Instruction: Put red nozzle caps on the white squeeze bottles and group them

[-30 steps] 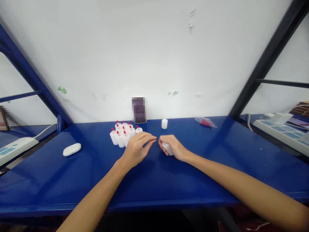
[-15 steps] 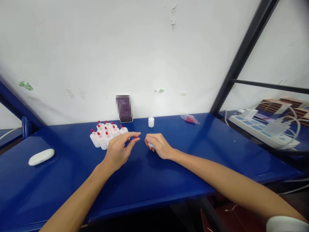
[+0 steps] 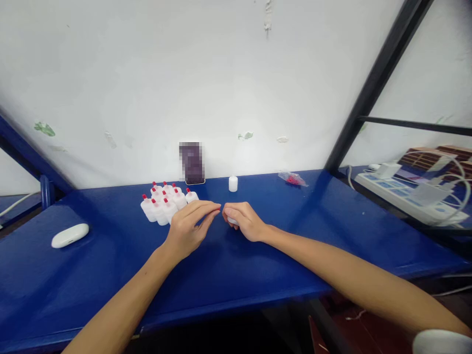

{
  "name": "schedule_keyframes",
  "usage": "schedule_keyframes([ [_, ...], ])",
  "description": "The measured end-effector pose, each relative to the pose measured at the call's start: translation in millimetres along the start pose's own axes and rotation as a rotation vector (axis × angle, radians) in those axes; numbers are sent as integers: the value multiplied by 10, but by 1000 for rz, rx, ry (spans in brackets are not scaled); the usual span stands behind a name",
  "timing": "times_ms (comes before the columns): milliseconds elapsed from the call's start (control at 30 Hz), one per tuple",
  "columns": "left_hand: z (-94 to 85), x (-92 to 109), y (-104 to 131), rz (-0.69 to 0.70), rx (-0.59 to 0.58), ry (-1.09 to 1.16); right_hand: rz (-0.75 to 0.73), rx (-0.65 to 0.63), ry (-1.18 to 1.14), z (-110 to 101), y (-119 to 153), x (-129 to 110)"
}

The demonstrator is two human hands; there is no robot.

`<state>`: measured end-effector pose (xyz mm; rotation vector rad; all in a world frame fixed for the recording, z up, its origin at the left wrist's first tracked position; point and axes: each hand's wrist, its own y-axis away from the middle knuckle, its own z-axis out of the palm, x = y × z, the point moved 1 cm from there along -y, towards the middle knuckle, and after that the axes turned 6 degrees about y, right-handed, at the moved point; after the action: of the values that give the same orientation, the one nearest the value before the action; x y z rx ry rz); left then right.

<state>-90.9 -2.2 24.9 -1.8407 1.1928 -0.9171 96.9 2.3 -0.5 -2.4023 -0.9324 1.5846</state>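
My left hand (image 3: 189, 227) is closed in a pinch, thumb against fingers, with a trace of red at the tips; in the earlier frame a small red cap shows there. Wrapped round a small white plastic bottle (image 3: 232, 221) is my right hand (image 3: 246, 221); its fingers cover most of the bottle. The two hands are close together above the blue table (image 3: 236, 275), fingertips nearly meeting. Left of my left hand, several white bottles with red caps (image 3: 168, 210) stand in a cluster. A single white bottle (image 3: 233, 184), no red cap showing, stands beyond my hands near the wall.
A clear plastic bag with red pieces (image 3: 293, 180) lies at the back right. A phone (image 3: 194, 167) leans on the wall. At far left is a white rounded case (image 3: 70, 236). A power strip with plugs and cables (image 3: 409, 194) lies at right, behind a dark metal post (image 3: 363, 98).
My left hand has moved right, bringing its pinched fingertips up to my right hand, and its fingers have drawn closer together. My right hand keeps hold of the bottle. The view has shifted slightly.
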Motion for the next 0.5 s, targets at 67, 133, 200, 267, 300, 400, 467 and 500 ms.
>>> schedule_keyframes([
  [67,-3,7,-11,0,1,6,-9,-4,10,2,-1,5],
  [133,-1,21,-17,-6,-5,14,-12,-6,11,4,-2,12],
  [200,8,43,-16,-17,-13,31,-16,-6,5,6,0,19],
  [267,24,70,-10,-34,-16,66,-30,-14,1,8,4,25],
  [300,35,82,-7,-45,-18,87,-41,-22,0,9,5,27],
  [400,66,103,4,-82,-37,137,-79,-45,4,10,8,35],
  [467,80,105,9,-109,-54,156,-96,-54,9,6,8,38],
  [500,84,105,10,-122,-60,166,-102,-57,14,3,9,39],
])
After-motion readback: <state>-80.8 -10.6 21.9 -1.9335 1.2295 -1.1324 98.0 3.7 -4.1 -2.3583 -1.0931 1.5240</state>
